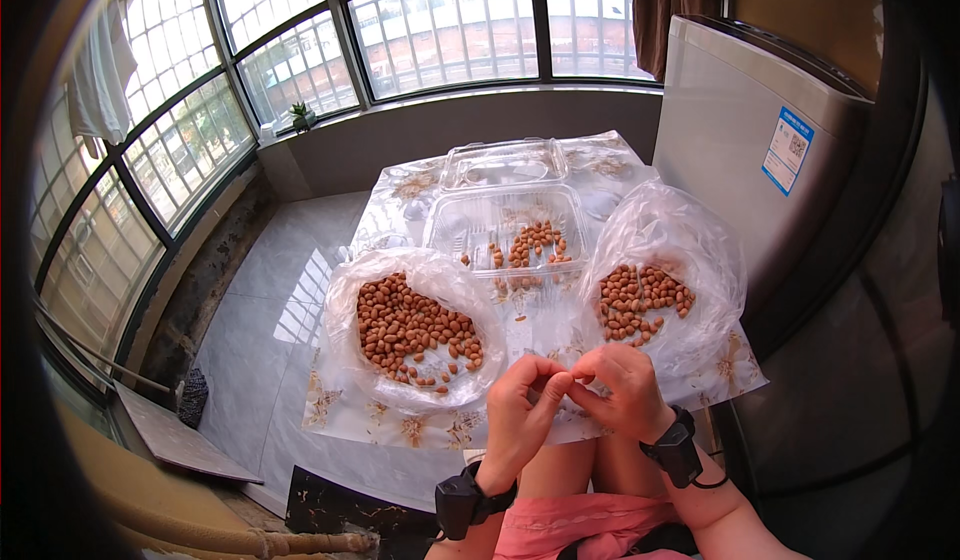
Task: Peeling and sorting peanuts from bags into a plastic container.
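Observation:
My left hand [527, 402] and my right hand [622, 389] meet at the fingertips over the near edge of the table. Thumbs and forefingers are pinched together; anything between them is too small or hidden to make out. To the left of my hands, a clear plastic bag [341, 320] lies spread around many reddish-brown shelled peanuts [405, 320]. A second clear plastic bag [705, 237], just beyond my right hand, holds a smaller heap of peanuts [637, 290]. Behind the bags stands an open clear plastic clamshell box [457, 222] with some peanuts [536, 243] inside.
A floral tablecloth [405, 429] covers the table, and one small bit [520, 318] lies between the bags. The box's lid [502, 166] leans back at the far side. At the right stands a grey appliance [720, 132] with a label. Barred windows [442, 34] line the wall.

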